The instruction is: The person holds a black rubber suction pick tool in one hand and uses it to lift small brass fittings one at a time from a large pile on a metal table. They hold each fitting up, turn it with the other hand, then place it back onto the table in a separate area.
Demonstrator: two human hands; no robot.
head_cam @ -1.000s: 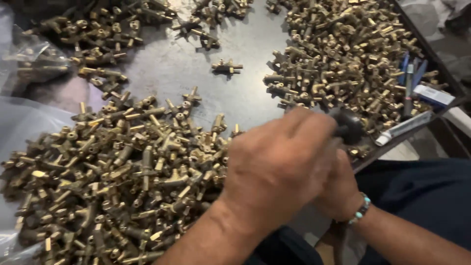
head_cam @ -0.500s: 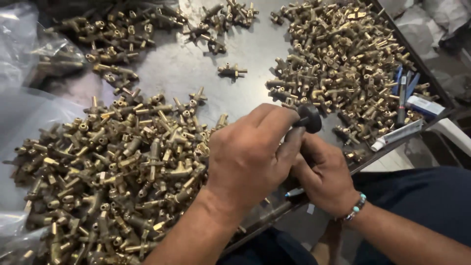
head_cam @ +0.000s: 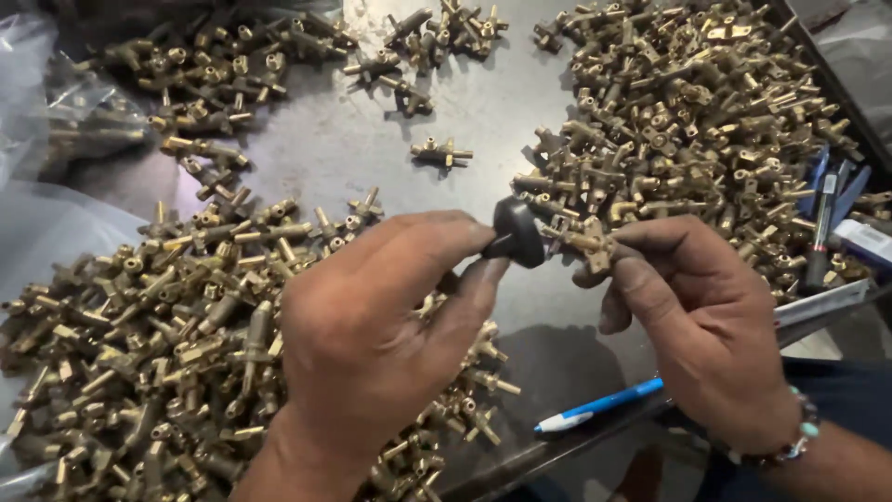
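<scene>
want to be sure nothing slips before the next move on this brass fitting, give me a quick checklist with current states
1. Left hand pinches black knob: ok.
2. Right hand grips brass fitting: ok.
3. Knob meets fitting end-on: ok.
4. Knob fully seated: cannot tell.
5. Blue pen at the table edge, may roll off: not ok.
6. Bare metal under the hands to work over: ok.

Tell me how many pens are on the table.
2 that I can tell. A blue and white pen lies at the near table edge, below the right hand. A dark pen lies by the right edge, beside the brass fittings pile. More may be hidden there.
</scene>
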